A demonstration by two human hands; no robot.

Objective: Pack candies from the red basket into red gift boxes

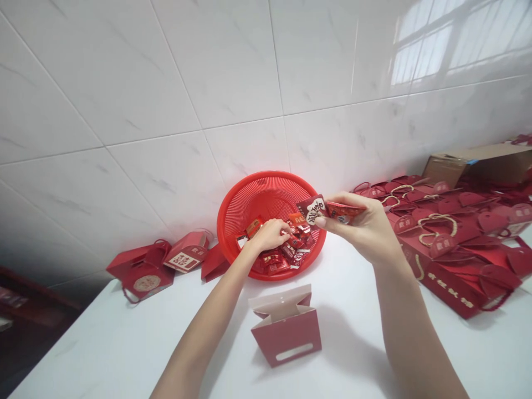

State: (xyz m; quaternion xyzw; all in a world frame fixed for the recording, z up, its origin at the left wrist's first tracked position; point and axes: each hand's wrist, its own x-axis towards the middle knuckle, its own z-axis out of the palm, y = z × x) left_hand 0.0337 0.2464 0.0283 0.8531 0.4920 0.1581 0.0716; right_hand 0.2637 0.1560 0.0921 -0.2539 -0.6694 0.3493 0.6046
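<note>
A red plastic basket (226,221) tilts toward me, with wrapped candies (276,260) in its lower part. My left hand (271,235) reaches in among them, its fingers curled down on the pile. What those fingers pinch, if anything, is hidden. Over the basket's right rim, my right hand (366,224) is closed on small wrapped candy packets (313,210), one dark red with white lettering, another red one tucked in the palm. On the table in front of the basket stands a red paper gift box (286,338), its top open and pale inside, with a slot in its front.
Several red gift boxes (149,277) stand left of the basket by the wall. Many more red boxes with cord handles (453,277) crowd the right side. A cardboard carton (446,166) sits behind them. The white table (103,354) meets a tiled wall (249,72).
</note>
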